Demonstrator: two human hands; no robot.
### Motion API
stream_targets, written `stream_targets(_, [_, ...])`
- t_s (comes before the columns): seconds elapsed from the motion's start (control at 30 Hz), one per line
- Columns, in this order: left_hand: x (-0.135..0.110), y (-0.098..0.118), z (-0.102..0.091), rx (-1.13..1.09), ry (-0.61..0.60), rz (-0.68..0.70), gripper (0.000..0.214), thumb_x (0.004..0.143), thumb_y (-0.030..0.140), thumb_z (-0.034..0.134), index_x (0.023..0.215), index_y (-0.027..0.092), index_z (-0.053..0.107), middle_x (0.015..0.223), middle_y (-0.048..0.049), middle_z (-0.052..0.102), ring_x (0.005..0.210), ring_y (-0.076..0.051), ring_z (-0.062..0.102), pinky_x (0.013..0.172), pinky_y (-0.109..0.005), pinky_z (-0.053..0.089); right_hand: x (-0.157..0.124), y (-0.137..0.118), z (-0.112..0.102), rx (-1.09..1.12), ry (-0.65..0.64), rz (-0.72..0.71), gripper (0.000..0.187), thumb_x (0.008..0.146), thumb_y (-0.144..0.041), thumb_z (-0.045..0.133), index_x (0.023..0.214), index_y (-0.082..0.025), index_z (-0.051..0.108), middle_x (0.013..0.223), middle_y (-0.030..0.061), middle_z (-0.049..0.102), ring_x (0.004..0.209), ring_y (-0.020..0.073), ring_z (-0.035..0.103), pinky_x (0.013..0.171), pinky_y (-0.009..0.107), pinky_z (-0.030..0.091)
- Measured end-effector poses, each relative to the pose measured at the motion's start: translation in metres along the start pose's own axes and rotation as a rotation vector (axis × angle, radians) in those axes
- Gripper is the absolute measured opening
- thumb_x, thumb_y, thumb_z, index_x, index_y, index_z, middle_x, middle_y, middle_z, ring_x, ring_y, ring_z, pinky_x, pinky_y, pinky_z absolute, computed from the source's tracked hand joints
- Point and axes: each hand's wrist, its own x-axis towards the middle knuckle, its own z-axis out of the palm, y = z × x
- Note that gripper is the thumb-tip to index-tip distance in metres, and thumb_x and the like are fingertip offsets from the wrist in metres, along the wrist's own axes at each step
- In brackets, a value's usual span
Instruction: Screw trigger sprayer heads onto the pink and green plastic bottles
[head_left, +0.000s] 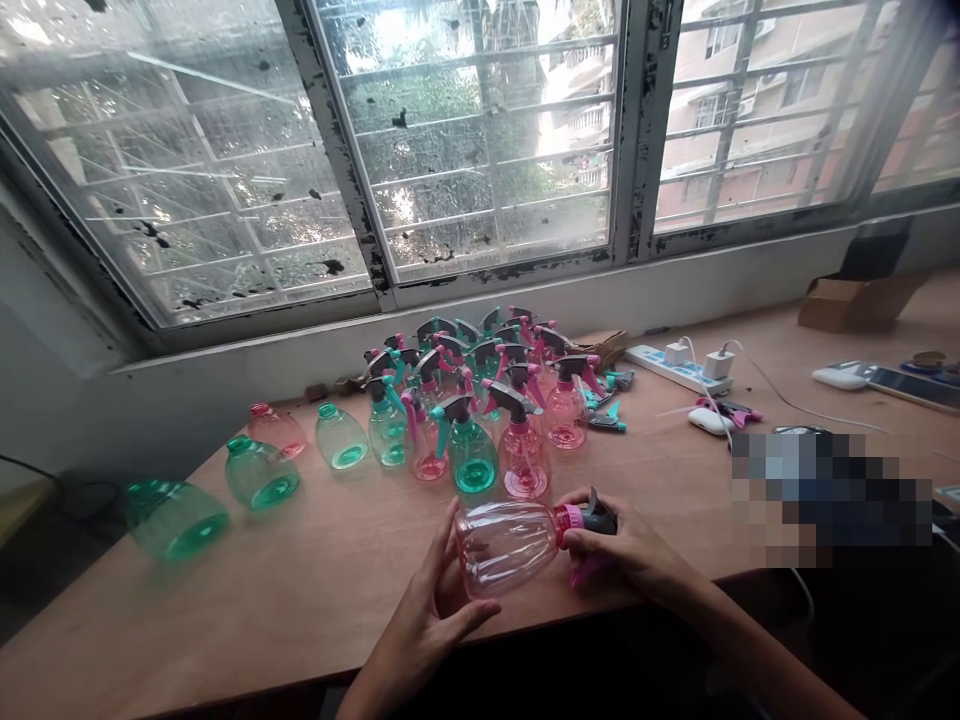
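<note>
A clear pink spray bottle [506, 550] lies on its side in the air above the table's front edge, its base to the left. My left hand [431, 600] cups the base, fingers behind it and thumb below. At the neck, my right hand [619, 545] is closed around the black and pink spray head [596, 518]. Just behind stand a pink spray bottle [523, 460] and a green spray bottle [472, 455], both with heads on. Bottles without heads are on the left: a large green bottle [176, 520], more green ones and a pink bottle [276, 430].
Several capped spray bottles crowd the table [337, 580] by the window wall. Loose spray heads [604, 420] lie right of them. Farther right are a power strip [679, 368] with cables, a white case [710, 421], a phone [911, 385] and a cardboard box [859, 300].
</note>
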Motion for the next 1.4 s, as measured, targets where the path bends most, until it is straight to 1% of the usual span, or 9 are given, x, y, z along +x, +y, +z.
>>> stream_targets(0.13, [-0.003, -0.004, -0.003, 0.046, 0.021, 0.015, 0.106, 0.086, 0.038, 0.079, 0.163, 0.037, 0.006, 0.171, -0.0069, 0.029, 0.158, -0.031, 0.025, 0.131, -0.051, 0.013, 0.001, 0.001, -0.001, 0.022, -0.005, -0.026, 0.038, 0.081, -0.038, 0.086, 0.106, -0.018, 0.065, 0.073, 0.0009, 0.077, 0.060, 0.0177, 0.070, 0.056, 0.029, 0.061])
stream_targets(0.33, [-0.004, -0.006, -0.005, 0.061, 0.005, 0.038, 0.086, 0.087, 0.041, 0.078, 0.158, 0.037, 0.030, 0.169, -0.0059, 0.031, 0.156, -0.033, 0.028, 0.131, -0.050, 0.018, 0.001, 0.002, -0.002, 0.042, -0.010, -0.045, 0.034, 0.083, -0.036, 0.085, 0.104, -0.017, 0.066, 0.074, 0.0011, 0.076, 0.062, 0.0169, 0.070, 0.060, 0.030, 0.061])
stream_targets(0.47, [-0.004, -0.005, -0.003, 0.050, -0.015, 0.036, 0.090, 0.092, 0.036, 0.074, 0.160, 0.044, 0.016, 0.173, -0.0027, 0.022, 0.156, -0.030, 0.029, 0.130, -0.052, 0.019, 0.001, 0.002, -0.001, 0.057, -0.005, -0.051, 0.035, 0.083, -0.039, 0.084, 0.104, -0.019, 0.064, 0.077, 0.0009, 0.076, 0.064, 0.0180, 0.069, 0.060, 0.032, 0.062])
stream_targets(0.6, [-0.004, -0.004, -0.002, 0.007, -0.012, 0.017, 0.103, 0.088, 0.037, 0.078, 0.163, 0.040, 0.008, 0.172, -0.0056, 0.025, 0.158, -0.033, 0.024, 0.130, -0.054, 0.016, 0.000, 0.003, -0.001, 0.041, 0.006, -0.038, 0.041, 0.080, -0.040, 0.087, 0.106, -0.019, 0.063, 0.072, -0.0006, 0.075, 0.060, 0.0187, 0.070, 0.059, 0.033, 0.062])
stream_targets(0.73, [-0.003, -0.005, -0.002, -0.094, -0.022, 0.016, 0.096, 0.088, 0.038, 0.078, 0.161, 0.044, 0.016, 0.171, -0.0023, 0.028, 0.156, -0.033, 0.029, 0.127, -0.050, 0.031, 0.000, 0.003, 0.000, 0.027, 0.004, -0.026, 0.041, 0.079, -0.040, 0.087, 0.106, -0.019, 0.063, 0.070, -0.0009, 0.074, 0.058, 0.0183, 0.070, 0.057, 0.031, 0.060])
stream_targets(0.87, [-0.002, -0.013, -0.002, -0.059, -0.010, 0.067, 0.081, 0.093, 0.037, 0.073, 0.156, 0.053, 0.024, 0.172, 0.0037, 0.026, 0.155, -0.031, 0.033, 0.127, -0.047, 0.032, 0.000, 0.001, 0.001, 0.031, -0.002, -0.035, 0.039, 0.081, -0.040, 0.086, 0.103, -0.018, 0.063, 0.074, 0.0005, 0.075, 0.062, 0.0177, 0.070, 0.056, 0.030, 0.061])
stream_targets(0.97, [-0.003, -0.015, -0.002, -0.091, -0.026, 0.055, 0.088, 0.094, 0.041, 0.071, 0.159, 0.052, 0.013, 0.166, -0.0009, 0.039, 0.150, -0.030, 0.042, 0.126, -0.049, 0.034, -0.001, -0.001, 0.001, 0.025, -0.005, -0.040, 0.038, 0.082, -0.039, 0.085, 0.103, -0.018, 0.063, 0.076, 0.0011, 0.076, 0.064, 0.0173, 0.070, 0.058, 0.030, 0.062])
stream_targets(1.1, [-0.002, -0.011, -0.002, -0.150, -0.043, 0.015, 0.103, 0.090, 0.041, 0.077, 0.161, 0.048, 0.002, 0.166, -0.0046, 0.038, 0.146, -0.033, 0.048, 0.121, -0.049, 0.041, -0.003, -0.002, 0.001, 0.002, -0.012, -0.032, 0.038, 0.082, -0.038, 0.086, 0.104, -0.018, 0.063, 0.072, 0.0001, 0.076, 0.060, 0.0166, 0.070, 0.056, 0.030, 0.061])
stream_targets(1.4, [-0.004, -0.014, -0.001, 0.030, -0.033, 0.061, 0.092, 0.097, 0.039, 0.068, 0.160, 0.050, 0.001, 0.166, -0.0001, 0.039, 0.152, -0.027, 0.039, 0.127, -0.045, 0.030, -0.001, -0.003, 0.002, -0.021, -0.045, -0.023, 0.034, 0.084, -0.038, 0.084, 0.099, -0.017, 0.062, 0.077, 0.0016, 0.077, 0.059, 0.0160, 0.072, 0.057, 0.030, 0.063])
